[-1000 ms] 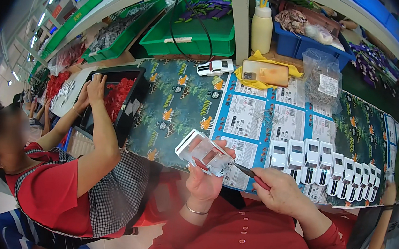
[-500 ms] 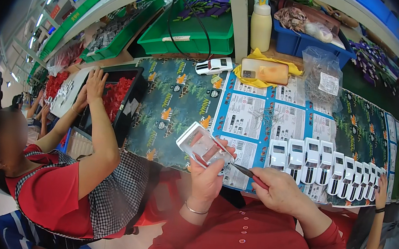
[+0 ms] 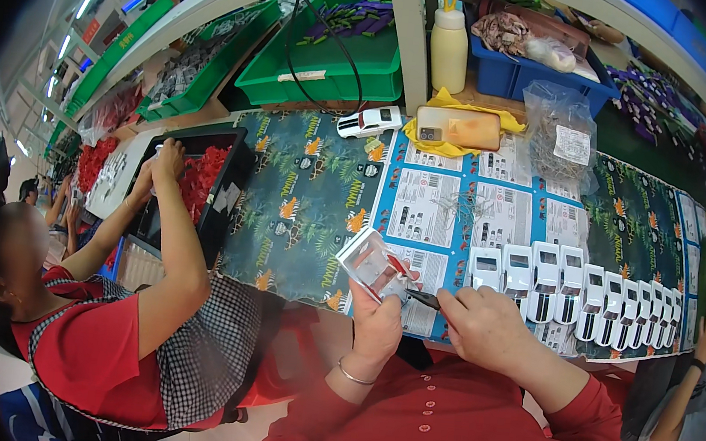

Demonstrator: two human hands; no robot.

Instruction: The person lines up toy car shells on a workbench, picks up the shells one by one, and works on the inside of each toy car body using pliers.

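Note:
My left hand (image 3: pixel 376 326) grips a white toy car body (image 3: pixel 366 261), tilted so that its hollow inside with clear plastic and some red shows. My right hand (image 3: pixel 486 325) is closed round the handles of a pair of long-nose pliers (image 3: pixel 424 299). The dark jaws of the pliers reach the end of the car body beside my left fingers. What the tips touch is too small to make out. Right of my hands, several white toy cars (image 3: pixel 543 284) with black stripes stand in a row along the table's near edge.
Another white toy car (image 3: pixel 369 122) lies at the back beside a phone (image 3: pixel 459 128) on a yellow cloth. Behind stand a pale bottle (image 3: pixel 449 54), green bin (image 3: pixel 326 71) and blue bin (image 3: pixel 505 80). Left, a co-worker (image 3: pixel 101 323) reaches into a black bin (image 3: pixel 233 175) of red parts.
The car body has tilted further and shifted slightly right in my left hand. My right hand has moved the pliers left and up, closer against the body.

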